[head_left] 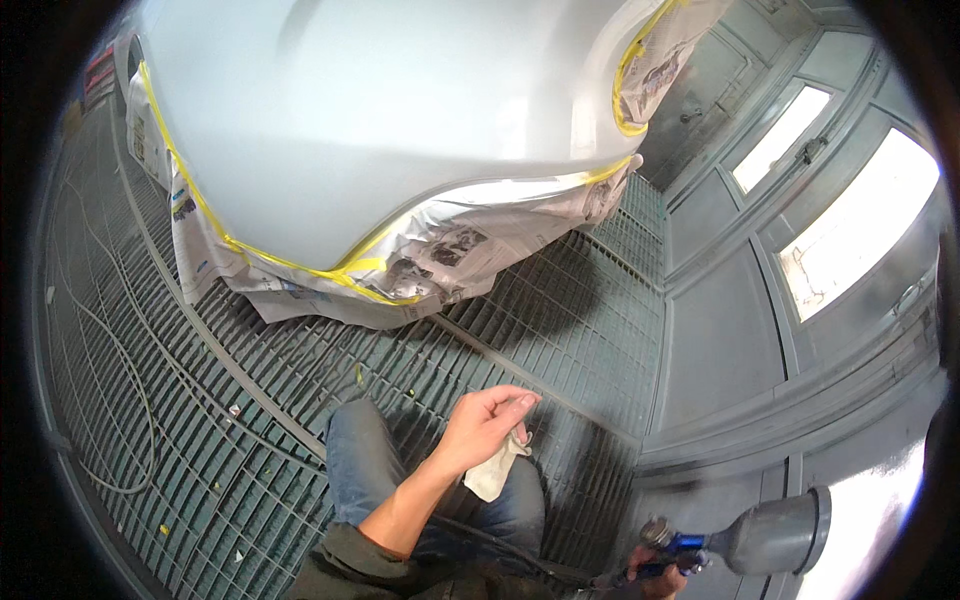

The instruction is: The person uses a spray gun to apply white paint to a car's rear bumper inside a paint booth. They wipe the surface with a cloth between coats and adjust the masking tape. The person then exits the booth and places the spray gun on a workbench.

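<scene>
My left hand is out in front of my knees, its fingers curled around a crumpled off-white cloth that hangs below them. Low on the right, my right hand grips a spray gun with a blue body. The gun's dark grey cup points to the right. Farther ahead stands a car body in pale grey, apart from both hands. Yellow masking tape runs along its edges, and newspaper masking hangs beneath the tape.
Metal floor grating lies under the car and around my legs. A thin hose loops over it on the left. Grey panelled walls with doors and bright windows close off the right side.
</scene>
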### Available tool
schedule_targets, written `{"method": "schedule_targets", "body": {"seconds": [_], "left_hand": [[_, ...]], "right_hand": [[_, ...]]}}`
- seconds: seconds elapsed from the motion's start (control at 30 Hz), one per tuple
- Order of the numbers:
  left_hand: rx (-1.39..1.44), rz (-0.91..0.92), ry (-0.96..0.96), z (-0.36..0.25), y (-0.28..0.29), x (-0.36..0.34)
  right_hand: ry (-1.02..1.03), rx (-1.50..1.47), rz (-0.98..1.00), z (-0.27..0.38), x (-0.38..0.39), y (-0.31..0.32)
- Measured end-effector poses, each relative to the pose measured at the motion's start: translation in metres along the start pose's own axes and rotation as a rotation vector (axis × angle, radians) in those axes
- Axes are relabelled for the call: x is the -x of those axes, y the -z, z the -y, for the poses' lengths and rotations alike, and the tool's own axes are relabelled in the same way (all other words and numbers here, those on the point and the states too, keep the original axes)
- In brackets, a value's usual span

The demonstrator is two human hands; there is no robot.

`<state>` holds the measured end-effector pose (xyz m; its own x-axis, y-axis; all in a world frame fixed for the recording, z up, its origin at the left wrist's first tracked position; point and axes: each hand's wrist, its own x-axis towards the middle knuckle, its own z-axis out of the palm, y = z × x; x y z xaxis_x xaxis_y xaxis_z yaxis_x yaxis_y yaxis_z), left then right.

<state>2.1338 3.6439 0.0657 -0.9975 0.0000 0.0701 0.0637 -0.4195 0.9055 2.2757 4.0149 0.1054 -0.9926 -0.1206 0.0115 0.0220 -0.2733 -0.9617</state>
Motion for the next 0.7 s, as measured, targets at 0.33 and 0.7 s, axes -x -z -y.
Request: {"method": "schedule_targets", "body": {"seconds": [0.33, 0.7], "left_hand": [[-0.051, 0.091, 0.030, -0.014, -0.016, -0.004], [-0.073, 0.070, 0.014, -0.007, -0.024, -0.003]], "right_hand": [[0.071, -0.040, -0.009, -0.014, 0.013, 0.029], [0.016, -0.029, -0.230, 0.004, 0.001, -0.007]]}}
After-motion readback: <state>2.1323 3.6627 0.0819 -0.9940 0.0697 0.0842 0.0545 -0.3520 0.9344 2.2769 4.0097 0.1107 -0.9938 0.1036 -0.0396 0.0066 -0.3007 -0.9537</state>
